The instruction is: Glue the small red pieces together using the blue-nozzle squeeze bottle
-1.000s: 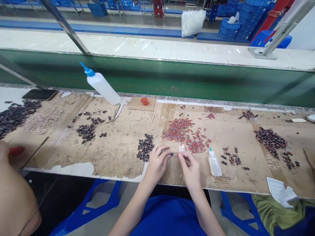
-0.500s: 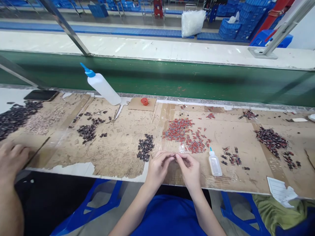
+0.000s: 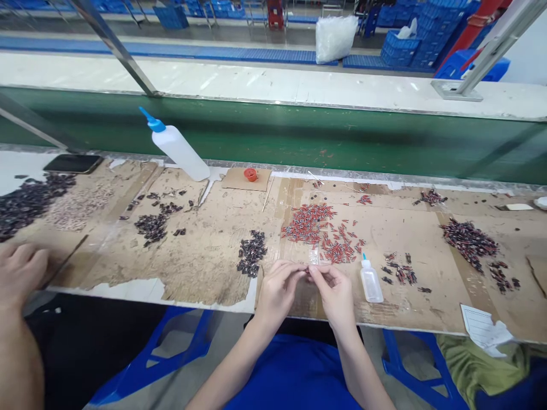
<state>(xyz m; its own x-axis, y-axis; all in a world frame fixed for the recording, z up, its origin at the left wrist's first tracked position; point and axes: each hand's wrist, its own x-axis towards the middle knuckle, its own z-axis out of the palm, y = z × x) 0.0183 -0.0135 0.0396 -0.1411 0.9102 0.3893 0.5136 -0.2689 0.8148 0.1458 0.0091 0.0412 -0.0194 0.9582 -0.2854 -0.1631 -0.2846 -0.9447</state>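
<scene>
My left hand and my right hand meet fingertip to fingertip over the cardboard near the table's front edge. Between them they pinch a small dark reddish part, mostly covered by the fingers. Beyond my hands lies a heap of small red-and-silver parts, with looser ones spread beside it. A pile of small black pieces is just left of my left hand. Right of my right hand stands a small clear bottle with a blue tip, and past it are several black-and-red pieces.
At the far left a co-worker's hand rests by dark pieces. A large white bottle leans at the back beside a red cap. More black-and-red parts are heaped right, near a torn paper.
My fingers have spread slightly apart, so more of the small part shows between them. The view has shifted a little; the piles look the same.
</scene>
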